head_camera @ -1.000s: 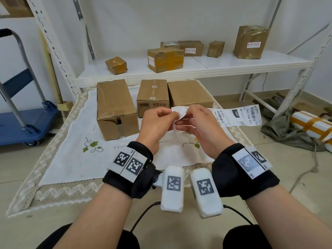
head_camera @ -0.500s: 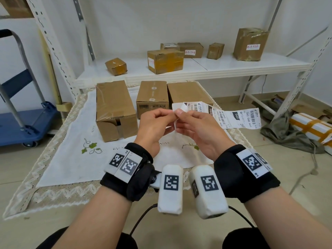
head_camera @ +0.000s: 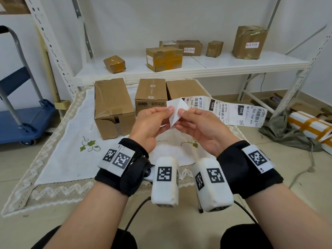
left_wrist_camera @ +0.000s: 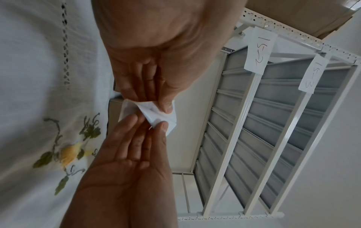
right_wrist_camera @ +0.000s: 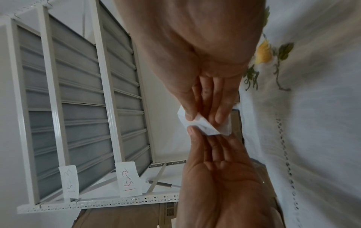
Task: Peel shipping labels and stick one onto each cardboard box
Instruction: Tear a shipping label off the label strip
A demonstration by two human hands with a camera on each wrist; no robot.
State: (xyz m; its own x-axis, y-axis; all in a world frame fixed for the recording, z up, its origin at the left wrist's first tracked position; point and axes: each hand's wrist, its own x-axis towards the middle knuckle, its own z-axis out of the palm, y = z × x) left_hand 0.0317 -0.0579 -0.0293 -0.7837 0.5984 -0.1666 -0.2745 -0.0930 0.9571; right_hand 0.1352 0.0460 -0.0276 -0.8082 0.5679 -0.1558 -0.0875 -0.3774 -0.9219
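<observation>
Both hands meet above the embroidered tablecloth [head_camera: 59, 155]: left hand [head_camera: 149, 126] pinches the peeled corner, right hand [head_camera: 199, 128] pinches the label strip [head_camera: 224, 112], which trails rightward. Thin, floppy, likely tacky paper; grip only corners. Three cardboard boxes [head_camera: 111, 103] wait behind the cloth's centre.

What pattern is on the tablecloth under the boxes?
White tablecloth with embroidered green leaves and a yellow flower, lace zigzag border; flower clearest in the left wrist view, border in the head view.
</observation>
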